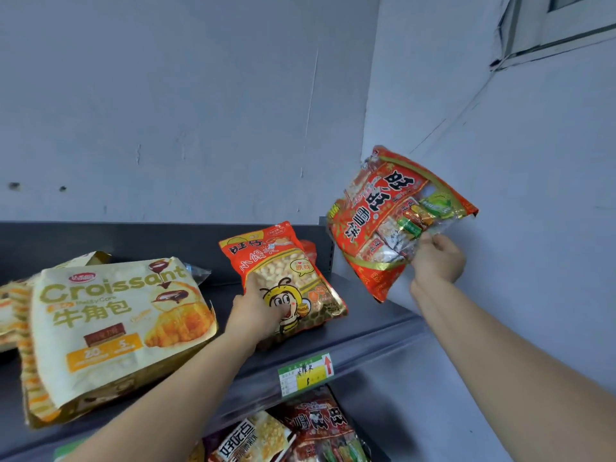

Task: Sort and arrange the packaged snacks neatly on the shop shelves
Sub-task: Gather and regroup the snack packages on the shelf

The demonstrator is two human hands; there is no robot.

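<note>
My left hand [255, 315] grips a red and yellow bag of small round biscuits with a bee cartoon [293, 275], which stands tilted on the dark top shelf [376, 325]. Behind it peeks a second red bag [309, 249]. My right hand [435, 258] pinches the lower edge of a large red mixed rice-cracker bag [383, 208], held in the air, tilted, above the shelf's right end near the wall. A big cream Croissant bag [113, 325] lies on the shelf at the left.
More croissant packs [13, 311] lie at the far left. A green and yellow price tag [305, 373] hangs on the shelf's front edge. Below, several snack bags [300, 431] fill the lower shelf. A grey wall [533, 195] closes the right side.
</note>
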